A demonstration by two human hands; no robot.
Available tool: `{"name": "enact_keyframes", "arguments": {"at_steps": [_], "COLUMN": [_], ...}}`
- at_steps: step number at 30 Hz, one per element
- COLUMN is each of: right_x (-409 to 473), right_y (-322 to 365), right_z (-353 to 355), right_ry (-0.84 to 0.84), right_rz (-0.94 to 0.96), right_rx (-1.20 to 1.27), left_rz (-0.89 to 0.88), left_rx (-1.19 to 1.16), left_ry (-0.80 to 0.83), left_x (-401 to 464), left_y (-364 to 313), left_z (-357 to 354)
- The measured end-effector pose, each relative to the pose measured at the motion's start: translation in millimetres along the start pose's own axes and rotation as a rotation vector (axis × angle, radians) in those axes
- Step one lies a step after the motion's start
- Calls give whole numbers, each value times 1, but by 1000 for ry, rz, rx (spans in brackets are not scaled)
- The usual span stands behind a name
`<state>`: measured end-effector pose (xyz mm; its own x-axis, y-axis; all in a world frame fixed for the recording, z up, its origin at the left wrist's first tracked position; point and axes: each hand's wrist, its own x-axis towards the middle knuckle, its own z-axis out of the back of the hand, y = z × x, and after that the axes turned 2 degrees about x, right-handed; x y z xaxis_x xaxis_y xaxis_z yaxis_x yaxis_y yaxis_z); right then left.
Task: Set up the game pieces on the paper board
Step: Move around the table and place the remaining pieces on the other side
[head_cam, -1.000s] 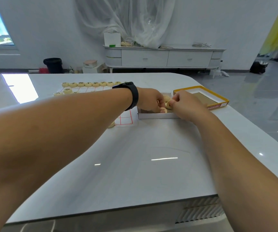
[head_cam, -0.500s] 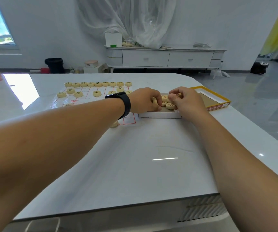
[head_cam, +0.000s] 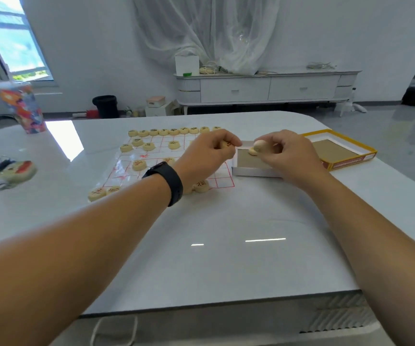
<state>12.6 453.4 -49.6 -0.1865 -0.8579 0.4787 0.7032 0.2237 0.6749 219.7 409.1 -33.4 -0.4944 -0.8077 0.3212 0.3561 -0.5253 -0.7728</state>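
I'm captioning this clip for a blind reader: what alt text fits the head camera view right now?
Each hand pinches a round cream game piece: the left hand over the red-lined paper board, the right hand above the shallow white box, where one piece remains. More pieces already line the board's far edge on the white table.

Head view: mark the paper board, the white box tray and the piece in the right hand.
paper board point(head_cam: 202, 145), head view, bare grid square near its far edge
white box tray point(head_cam: 256, 171), head view, near front wall
piece in the right hand point(head_cam: 259, 145), head view, its rounded face
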Motion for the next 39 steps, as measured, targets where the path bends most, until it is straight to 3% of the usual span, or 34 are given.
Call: {"name": "enact_keyframes", "arguments": {"at_steps": [7,13,24,34,39], "right_x": [-17,-23,-27,13,1], "right_y": [21,30,41,74,56], "right_z": [-20,-25,-48,-91,-93], "right_ry": [64,117,258,55,19], "right_rz": [38,72,292,471,436], "right_rx": [121,164,-86,-160,-169], "left_rz": [57,-45,-202,-109,-68], "left_rx": [-33,120,169,241,267], "left_ry": [-62,-77,-344,-327,-320], "left_x": [-27,-52,-69,-76,-78], "left_y": [3,21,54,71,71], "left_z": [26,49,68,80,87]}}
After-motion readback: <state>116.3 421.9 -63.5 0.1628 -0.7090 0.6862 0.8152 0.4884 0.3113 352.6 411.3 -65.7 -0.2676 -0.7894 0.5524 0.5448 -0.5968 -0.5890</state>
